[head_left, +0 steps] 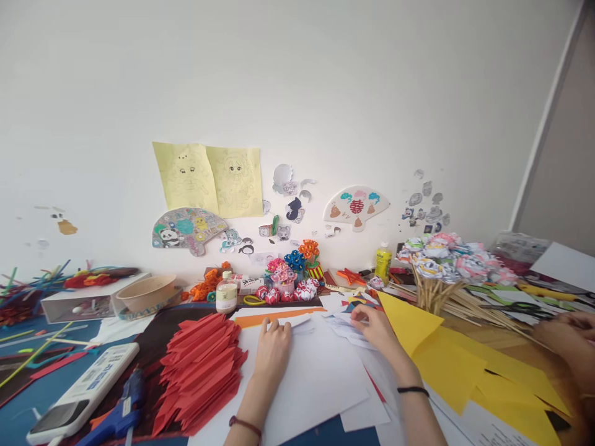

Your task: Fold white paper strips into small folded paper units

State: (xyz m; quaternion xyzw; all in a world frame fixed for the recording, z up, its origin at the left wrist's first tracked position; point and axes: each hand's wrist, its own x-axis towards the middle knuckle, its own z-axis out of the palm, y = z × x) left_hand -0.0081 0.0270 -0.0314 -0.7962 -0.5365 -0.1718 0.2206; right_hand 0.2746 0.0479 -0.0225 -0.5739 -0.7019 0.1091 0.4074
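Observation:
My left hand (272, 350) lies flat on a white paper sheet (316, 378), fingers pointing toward the wall, pressing the sheet down. My right hand (374, 328) rests on a loose pile of small white paper pieces (341, 325) beside the sheet, its fingertips touching the scraps. Whether the fingers pinch one piece is not visible. A stack of folded red paper shapes (199, 368) lies just left of my left hand. Yellow paper sheets (446, 359) spread out to the right of my right wrist.
Another person's hand (564, 337) is at the right edge near a bundle of paper flowers on sticks (441, 266). A blue glue gun (118, 412), remote control (86, 390), beige bowl (146, 292), bottle (226, 292) and yellow bottle (383, 261) stand around.

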